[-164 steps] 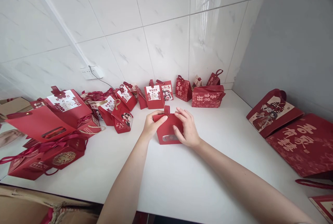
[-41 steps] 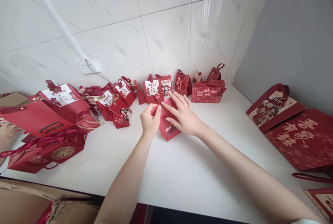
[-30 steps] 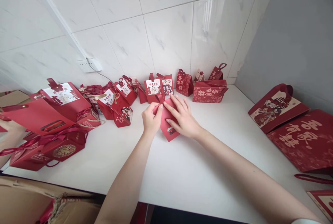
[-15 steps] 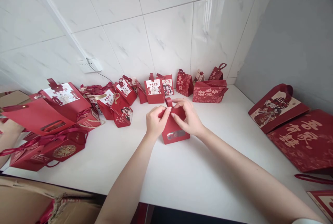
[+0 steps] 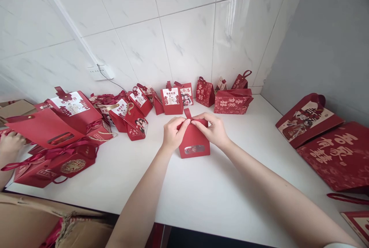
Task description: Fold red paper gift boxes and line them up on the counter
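A small red gift box [image 5: 193, 144] with a little window in its front stands upright on the white table [image 5: 201, 198], near the middle. My left hand [image 5: 172, 134] pinches the box's top at the left, by the red handle loop. At the right side of the top, my right hand [image 5: 212, 129] is closed on the flap with its fingers curled. Both hands meet over the closed top edge.
A row of red gift boxes [image 5: 172, 101] and a red bag [image 5: 233, 104] lines the tiled back wall. Larger red boxes [image 5: 57, 132] pile up at the left, where another person's hand [image 5: 10, 144] shows. Big red bags [image 5: 334, 155] lie at the right. A cardboard box [image 5: 34, 221] sits below the table's front edge.
The box lay tilted back under my hands a second ago; it now stands upright, turned with its window toward me. Both hands shifted to pinch its top.
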Demonstrator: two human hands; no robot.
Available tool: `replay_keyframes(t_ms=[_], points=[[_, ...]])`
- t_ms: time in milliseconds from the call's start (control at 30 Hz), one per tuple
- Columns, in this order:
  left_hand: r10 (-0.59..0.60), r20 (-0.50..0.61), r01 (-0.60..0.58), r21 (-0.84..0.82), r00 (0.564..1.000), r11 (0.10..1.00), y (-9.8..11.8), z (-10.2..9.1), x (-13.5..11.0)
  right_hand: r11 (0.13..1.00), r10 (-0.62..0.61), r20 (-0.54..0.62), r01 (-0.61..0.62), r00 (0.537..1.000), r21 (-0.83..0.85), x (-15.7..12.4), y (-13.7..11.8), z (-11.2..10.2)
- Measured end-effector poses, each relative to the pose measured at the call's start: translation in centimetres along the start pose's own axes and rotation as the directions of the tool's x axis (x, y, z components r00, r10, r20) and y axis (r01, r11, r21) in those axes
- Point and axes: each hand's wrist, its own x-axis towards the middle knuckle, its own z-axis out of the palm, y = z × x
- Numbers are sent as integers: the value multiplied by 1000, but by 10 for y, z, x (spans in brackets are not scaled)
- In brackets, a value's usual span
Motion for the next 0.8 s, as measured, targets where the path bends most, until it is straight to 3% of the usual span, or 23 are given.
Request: replay_keyframes(t_ms=[133, 367, 500, 633, 800], points=[[21, -28, -21, 17, 999, 1000, 1, 1, -1, 999, -46, -14, 46, 999, -24, -1, -1, 0], [120, -122, -116, 45, 985, 992, 0, 6, -2, 999, -13, 19, 14, 1000, -29, 1, -3, -3], [101, -105, -100, 12, 989, 995, 0, 5, -2, 1000, 12, 38, -12, 999, -10, 1, -4, -3], [44, -14, -45, -68, 999, 997, 0, 0, -1, 1000, 7, 50, -7, 999, 3, 3, -3, -5], [-3, 16, 4, -35, 1000, 999, -1, -7, 3, 999, -4, 72, 7, 997, -40, 7, -6, -9]])
